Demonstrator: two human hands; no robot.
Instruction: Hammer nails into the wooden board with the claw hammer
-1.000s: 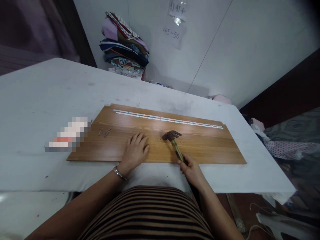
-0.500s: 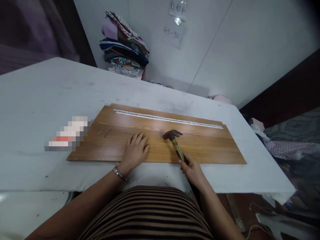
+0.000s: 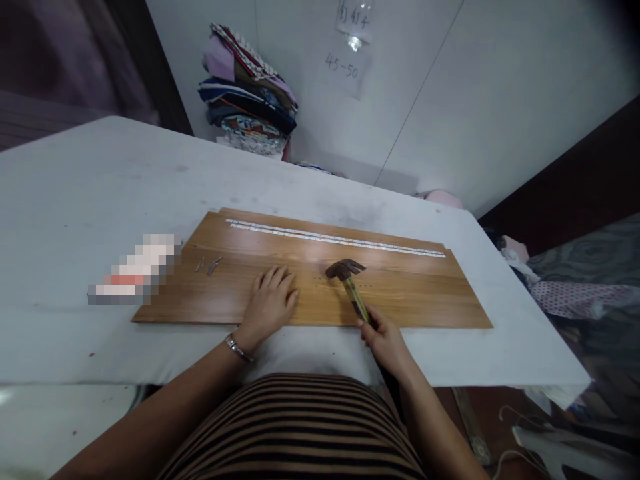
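Observation:
A long wooden board (image 3: 410,297) lies on the white table (image 3: 90,200). My left hand (image 3: 270,303) rests flat on the board near its front edge, fingers stretched out and open. My right hand (image 3: 385,343) is closed round the handle of a claw hammer (image 3: 347,280), whose dark head sits on or just above a row of small nail points in the middle of the board. A pale strip (image 3: 335,238) runs along the board's far edge. A few loose nails (image 3: 210,265) lie on the board's left part.
A blurred pale and red object (image 3: 135,273) lies on the table left of the board. Folded fabrics (image 3: 250,100) are stacked against the white wall at the back. More cloth and clutter sit on the floor to the right (image 3: 575,293).
Almost nothing differs: the hammer head has shifted very slightly over the nail row. My left hand stays flat on the board.

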